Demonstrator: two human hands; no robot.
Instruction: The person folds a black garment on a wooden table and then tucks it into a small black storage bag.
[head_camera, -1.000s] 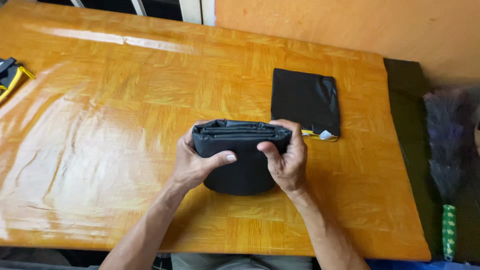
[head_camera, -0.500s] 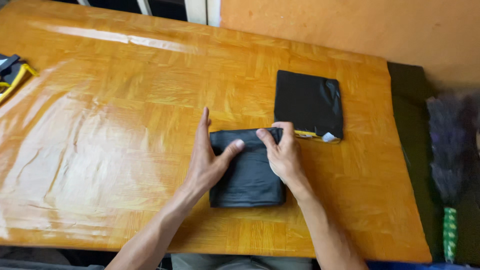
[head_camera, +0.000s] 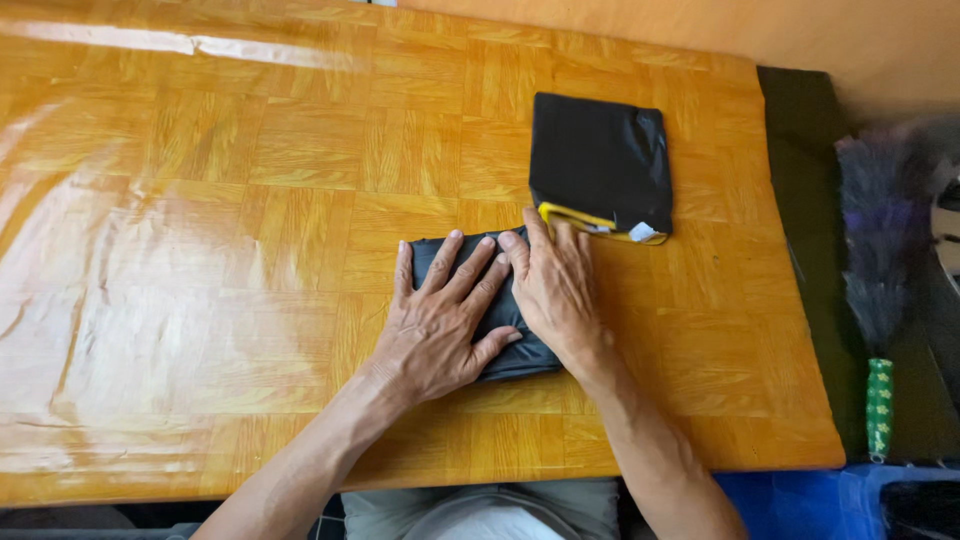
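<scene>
Both hands lie flat on a small folded black cloth (head_camera: 500, 330) near the front edge of the wooden table (head_camera: 250, 250). The left hand (head_camera: 440, 320) has its fingers spread wide over the left and middle part of the cloth, and the right hand (head_camera: 555, 290) lies with straight fingers on the right part, touching the left hand at the fingertips. Neither hand grips anything: the palms are open and only press down. Just behind the right hand, very near but apart from the pressed cloth, lies a second folded black cloth (head_camera: 602, 160) with a yellow trim (head_camera: 580, 218) and a small white tag (head_camera: 643, 233) at its front edge. At the right of the table there is a dark strip (head_camera: 800, 130), and beyond it a feather duster (head_camera: 880, 270) with a green handle. In my judgement, 2 things could go wrong here. The table surface is glossy, so a sideways push could make the cloth slide and the layers shift apart. Also, the thin shiny fabric may spring open when the pressure is taken away, and the right fingertips could push against the yellow-trimmed piece.
</scene>
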